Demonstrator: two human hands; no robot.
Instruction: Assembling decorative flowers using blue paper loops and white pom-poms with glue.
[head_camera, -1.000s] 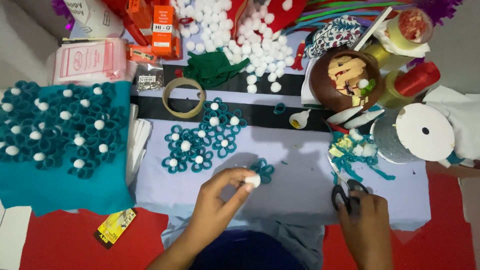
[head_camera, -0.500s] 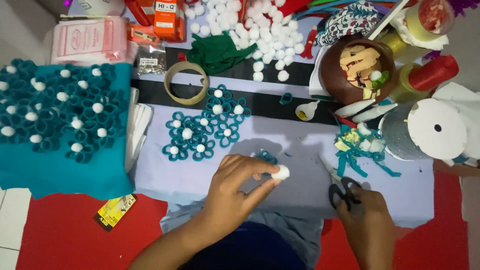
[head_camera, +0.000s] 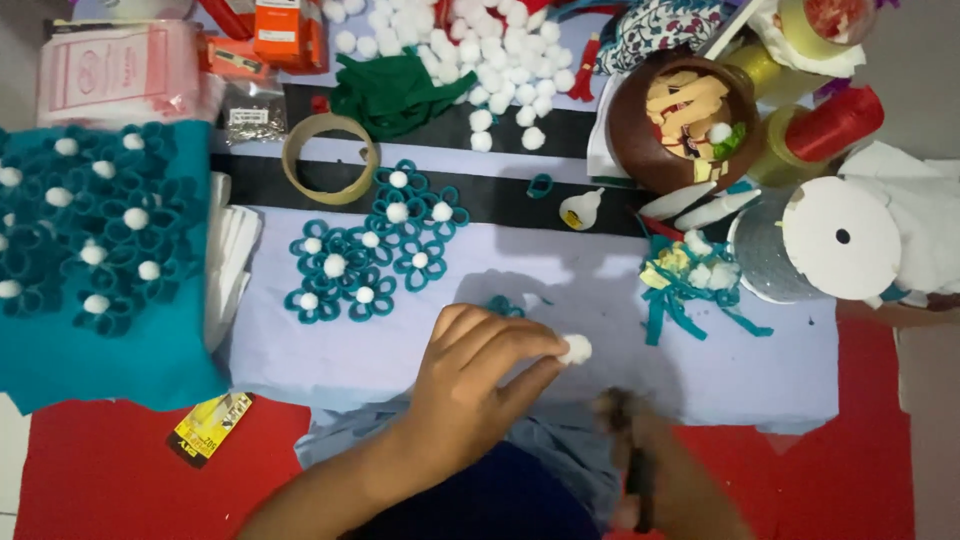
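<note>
White fluff, a small pompom (head_camera: 575, 348), sits pinched between the thumb and fingertips of the left hand (head_camera: 475, 375). Nearer the body, right of those fingers, the right hand (head_camera: 650, 470) is blurred; it seems to grip something dark, though I cannot tell how. Just beyond the left knuckles lies a teal loop flower (head_camera: 505, 305), with more teal flowers (head_camera: 365, 265) farther off.

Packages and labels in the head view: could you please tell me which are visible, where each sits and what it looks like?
Pink plastic-wrapped pack: top left, soft rectangle with a red-outlined panel.
Orange box: top edge, upright, partly cut off.
Clear bag of small metal parts: below the box, with a white label.
Yellow and black packet: lower left on red felt, flat, tilted.
</note>
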